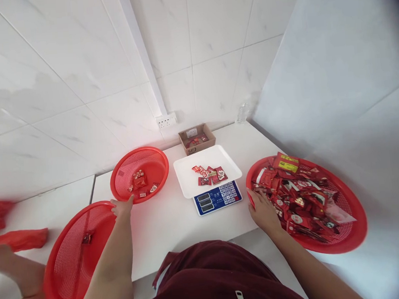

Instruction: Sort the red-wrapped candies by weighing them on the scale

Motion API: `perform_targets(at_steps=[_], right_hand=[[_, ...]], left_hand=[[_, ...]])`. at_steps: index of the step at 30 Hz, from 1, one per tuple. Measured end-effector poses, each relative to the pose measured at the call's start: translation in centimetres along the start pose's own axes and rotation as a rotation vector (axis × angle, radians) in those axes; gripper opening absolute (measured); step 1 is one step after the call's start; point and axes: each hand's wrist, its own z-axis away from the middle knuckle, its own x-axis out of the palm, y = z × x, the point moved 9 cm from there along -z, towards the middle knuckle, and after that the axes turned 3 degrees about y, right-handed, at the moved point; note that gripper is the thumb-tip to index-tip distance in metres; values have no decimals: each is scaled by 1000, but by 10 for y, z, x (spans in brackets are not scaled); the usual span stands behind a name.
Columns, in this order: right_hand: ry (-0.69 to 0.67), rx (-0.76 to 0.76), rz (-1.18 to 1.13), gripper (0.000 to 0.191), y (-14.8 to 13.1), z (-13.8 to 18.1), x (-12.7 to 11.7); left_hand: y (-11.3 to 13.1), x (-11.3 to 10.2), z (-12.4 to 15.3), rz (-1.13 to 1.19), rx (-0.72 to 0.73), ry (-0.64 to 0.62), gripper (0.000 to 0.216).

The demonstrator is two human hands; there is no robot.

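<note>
My left hand (pixel 123 208) is between two red mesh baskets, its thumb and fingers apart. It touches the rim of the nearer left basket (pixel 60 289), which holds one small red packet (pixel 87 238). Its thumb is beside the rim of the smaller basket (pixel 164 164), which has several red packets (pixel 139 180) in it. My right hand (pixel 265 212) is closed on the edge of a large red basket (pixel 361 229) at the right, full of red snack packets (pixel 302 201). Between the hands is a digital scale (pixel 217 198) with a white tray (pixel 187 169) bearing several red packets (pixel 218 174).
A small cardboard box (pixel 199 146) with red packets stands behind the scale. A clear plastic bottle (pixel 242 113) is in the back corner, and a socket strip (pixel 166 120) on the tiled wall. Another person's arm (pixel 18 269) is at the far left, near red plastic bags (pixel 18 239).
</note>
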Motion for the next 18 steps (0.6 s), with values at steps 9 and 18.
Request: perform_targets(at_steps=[9, 18], right_hand=[[11, -6, -29, 54, 4, 1, 5], [2, -2, -32, 51, 4, 0, 5]], left_hand=[[-27, -12, 5, 77, -189, -165, 92], [-40, -17, 3, -277, 303, -278, 81]])
